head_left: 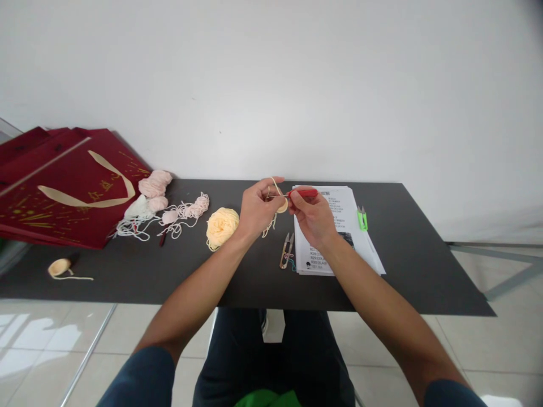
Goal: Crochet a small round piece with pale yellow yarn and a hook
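Observation:
My left hand (257,209) is closed, pinching a small pale-yellow crocheted piece (282,206), with yellow yarn looped over its fingers. My right hand (313,216) is closed round a red-handled crochet hook (302,193) whose tip meets the piece. Both hands hover above the dark table (416,265). A ball of pale-yellow yarn (221,226) lies on the table just left of my left hand. Small thread snips (287,250) lie below the hands, beside a stack of printed sheets (339,226).
Pink and white yarn bundles (163,206) lie at the back left, against a dark red gift bag with a beige ribbon (68,186). A small yellow crocheted cup (59,267) sits near the left edge. A green clip (362,218) rests on the papers.

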Tool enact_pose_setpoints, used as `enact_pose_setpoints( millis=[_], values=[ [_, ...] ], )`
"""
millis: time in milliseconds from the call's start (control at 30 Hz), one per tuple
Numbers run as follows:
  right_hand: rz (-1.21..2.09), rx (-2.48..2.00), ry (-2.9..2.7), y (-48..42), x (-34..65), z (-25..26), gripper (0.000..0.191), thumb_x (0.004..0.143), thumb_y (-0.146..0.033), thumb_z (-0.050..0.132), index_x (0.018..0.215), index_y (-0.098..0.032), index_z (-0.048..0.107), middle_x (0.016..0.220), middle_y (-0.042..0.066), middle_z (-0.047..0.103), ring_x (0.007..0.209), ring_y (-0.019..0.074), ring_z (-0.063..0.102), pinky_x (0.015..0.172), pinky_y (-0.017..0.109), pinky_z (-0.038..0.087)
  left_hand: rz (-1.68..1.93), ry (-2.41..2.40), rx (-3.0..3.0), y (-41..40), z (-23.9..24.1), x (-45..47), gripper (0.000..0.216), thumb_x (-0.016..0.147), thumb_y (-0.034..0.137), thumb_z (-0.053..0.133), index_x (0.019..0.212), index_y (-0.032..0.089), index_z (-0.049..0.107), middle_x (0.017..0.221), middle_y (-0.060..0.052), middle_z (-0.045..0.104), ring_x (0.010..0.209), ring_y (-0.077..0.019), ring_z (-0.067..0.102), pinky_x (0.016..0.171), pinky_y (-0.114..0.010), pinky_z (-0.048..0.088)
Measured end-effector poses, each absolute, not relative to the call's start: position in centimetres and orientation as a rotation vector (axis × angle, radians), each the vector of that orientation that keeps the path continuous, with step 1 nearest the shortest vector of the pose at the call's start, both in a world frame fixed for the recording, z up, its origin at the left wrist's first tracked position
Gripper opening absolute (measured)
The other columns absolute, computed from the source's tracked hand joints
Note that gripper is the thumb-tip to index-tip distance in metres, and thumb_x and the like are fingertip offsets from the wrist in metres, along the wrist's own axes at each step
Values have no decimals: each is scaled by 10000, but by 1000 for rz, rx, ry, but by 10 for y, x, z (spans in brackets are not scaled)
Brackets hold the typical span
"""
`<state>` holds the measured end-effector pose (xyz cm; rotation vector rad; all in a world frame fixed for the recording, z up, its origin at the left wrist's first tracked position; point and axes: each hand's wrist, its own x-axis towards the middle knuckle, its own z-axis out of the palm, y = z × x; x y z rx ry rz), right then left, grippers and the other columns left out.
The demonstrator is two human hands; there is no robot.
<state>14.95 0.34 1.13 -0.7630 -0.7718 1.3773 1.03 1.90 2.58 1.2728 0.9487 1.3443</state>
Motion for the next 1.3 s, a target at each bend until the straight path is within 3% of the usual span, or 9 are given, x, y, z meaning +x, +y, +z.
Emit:
enact_pose_setpoints(
  millis=[567,833,1067,1300],
  values=[
    [1310,-791,-707,-8,133,-15,252,737,-360,918,855,-213,751,761,-25,719,669,105,613,629,257,507,1403,969,1069,6,-4,6,499,696,155,810,1185,149,714,781,20,721,653,-97,630,644,-232,504],
    [1265,-796,-768,-10,135,-19,210,785,-349,883,876,-218,746,769,-24,720,679,113,639,620,258,509,1377,995,1134,5,-8,3,645,741,165,791,1372,164,656,842,5,742,671,-107,643,649,-241,491],
    [1237,-805,-819,-10,137,-21,175,810,-325,864,877,-208,752,774,-25,707,665,98,611,651,258,499,1308,957,1119,3,-5,4,711,736,161,795,1424,131,615,819,7,736,666,-103,633,663,-241,493],
    [1205,-793,-841,-11,139,-18,202,822,-391,848,871,-221,750,794,-14,718,675,116,627,624,270,509,1384,948,1089,2,-4,3,775,742,169,814,1482,178,586,824,7,752,646,-94,618,638,-232,484]
  ],
)
